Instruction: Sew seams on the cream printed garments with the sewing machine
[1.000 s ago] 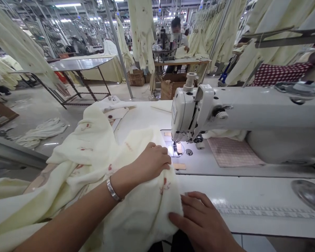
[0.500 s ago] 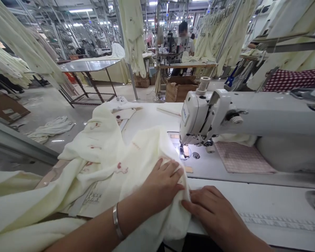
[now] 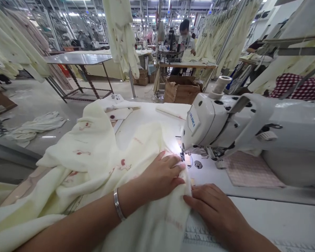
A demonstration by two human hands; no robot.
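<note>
A cream fleece garment piece [image 3: 126,147] with small reddish embroidered animals is spread over the sewing table, its right edge by the lit presser foot [image 3: 183,156] of a white sewing machine [image 3: 212,122]. My left hand [image 3: 164,176], with a silver bangle on the wrist, rests palm down on the fabric just in front of the foot. Its fingers are extended and slightly spread. Lower right, my right hand [image 3: 212,206] pinches the fabric's edge between thumb and fingers. Its fingertips are partly hidden by the cloth.
A printed ruler scale [image 3: 199,238] runs along the table's front. A pink checked cloth [image 3: 252,169] lies under the machine arm. Beyond stand a cardboard box [image 3: 180,91], a metal-topped table [image 3: 78,58] and a person [image 3: 185,40] at another machine. Cream garments hang on both sides.
The garment edge and both hands have come closer to the presser foot, where a gap showed before. The camera view has shifted, and more of the ruler scale now shows.
</note>
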